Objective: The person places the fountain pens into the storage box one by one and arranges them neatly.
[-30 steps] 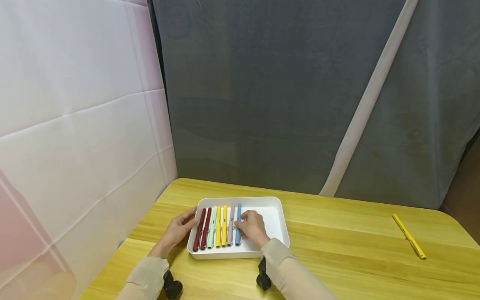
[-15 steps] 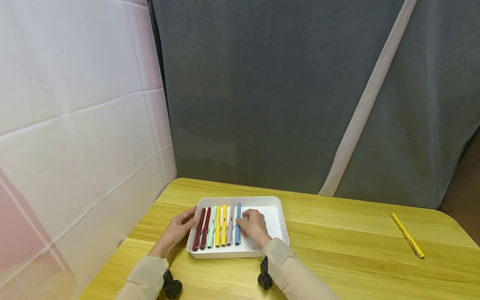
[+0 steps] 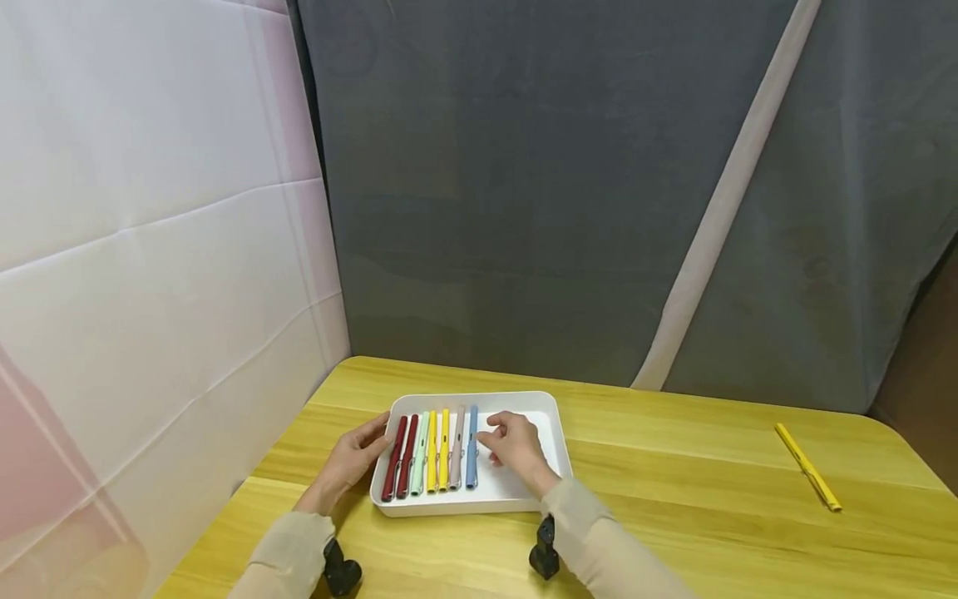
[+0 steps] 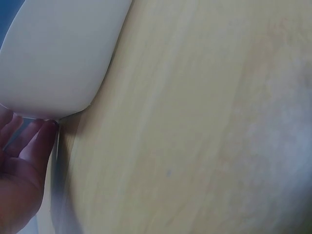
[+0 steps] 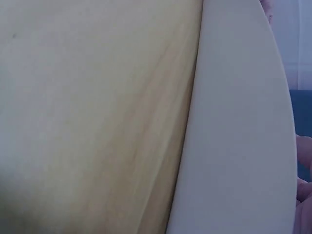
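My left hand holds the left side of a white tray, thumb at the rim; in the left wrist view its fingers meet the outer wall. Capped pens lie side by side in the tray: two dark red ones, a mint green pen, two yellow ones, a greyish-pink pen and, furthest right, a blue pen. My right hand hovers over the tray just right of the blue pen, fingers loosely bent and holding nothing. The right wrist view mostly shows the tray wall.
Another yellow pen lies on the wooden table, far to the right. A pale fabric wall stands on the left, and a dark grey curtain hangs behind the table.
My right hand has let go of the blue pen and drawn slightly to the right. The blue pen stays in the row, and my left hand keeps its place on the tray.
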Motion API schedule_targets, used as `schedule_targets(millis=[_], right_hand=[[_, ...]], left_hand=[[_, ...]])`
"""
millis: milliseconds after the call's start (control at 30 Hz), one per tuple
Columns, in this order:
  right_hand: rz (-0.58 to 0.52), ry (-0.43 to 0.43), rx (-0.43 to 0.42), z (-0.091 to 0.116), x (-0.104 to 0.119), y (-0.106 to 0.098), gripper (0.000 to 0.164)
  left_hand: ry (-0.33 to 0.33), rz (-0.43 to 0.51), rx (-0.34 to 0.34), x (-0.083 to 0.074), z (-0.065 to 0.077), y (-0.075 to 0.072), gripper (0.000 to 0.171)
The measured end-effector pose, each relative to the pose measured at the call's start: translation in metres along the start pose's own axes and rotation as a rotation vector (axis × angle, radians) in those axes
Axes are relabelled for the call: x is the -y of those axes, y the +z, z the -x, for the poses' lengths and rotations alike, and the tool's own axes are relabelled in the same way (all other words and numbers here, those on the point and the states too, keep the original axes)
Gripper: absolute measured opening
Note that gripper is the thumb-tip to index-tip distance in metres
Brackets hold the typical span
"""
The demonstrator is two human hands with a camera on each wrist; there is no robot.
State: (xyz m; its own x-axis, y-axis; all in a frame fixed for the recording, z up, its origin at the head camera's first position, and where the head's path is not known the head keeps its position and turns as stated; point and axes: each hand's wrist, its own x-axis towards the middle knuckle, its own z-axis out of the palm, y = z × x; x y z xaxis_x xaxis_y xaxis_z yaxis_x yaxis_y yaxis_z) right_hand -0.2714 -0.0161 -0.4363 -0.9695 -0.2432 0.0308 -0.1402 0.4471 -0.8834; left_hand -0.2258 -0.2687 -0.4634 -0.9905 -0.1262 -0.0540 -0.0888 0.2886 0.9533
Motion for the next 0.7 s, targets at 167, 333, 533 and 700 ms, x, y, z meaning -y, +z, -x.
schedule_targets(millis=[167, 333, 533, 700], right_hand=[[-0.032, -0.02, 0.008, 0.003, 0.001, -0.009, 0.035], [-0.071, -0.042, 0.004, 0.006, -0.001, -0.018, 0.035], [-0.083, -0.052, -0.024, 0.008, -0.004, -0.03, 0.034], [-0.091, -0.043, -0.033, 0.011, -0.006, -0.038, 0.034]], left_hand=[[0.005, -0.001, -0.001, 0.001, -0.001, 0.0, 0.051], [0.022, 0.006, -0.002, 0.003, -0.001, 0.0, 0.051], [0.014, 0.005, -0.002, 0.002, -0.002, 0.0, 0.051], [0.013, -0.011, 0.001, 0.001, -0.002, 0.0, 0.052]])
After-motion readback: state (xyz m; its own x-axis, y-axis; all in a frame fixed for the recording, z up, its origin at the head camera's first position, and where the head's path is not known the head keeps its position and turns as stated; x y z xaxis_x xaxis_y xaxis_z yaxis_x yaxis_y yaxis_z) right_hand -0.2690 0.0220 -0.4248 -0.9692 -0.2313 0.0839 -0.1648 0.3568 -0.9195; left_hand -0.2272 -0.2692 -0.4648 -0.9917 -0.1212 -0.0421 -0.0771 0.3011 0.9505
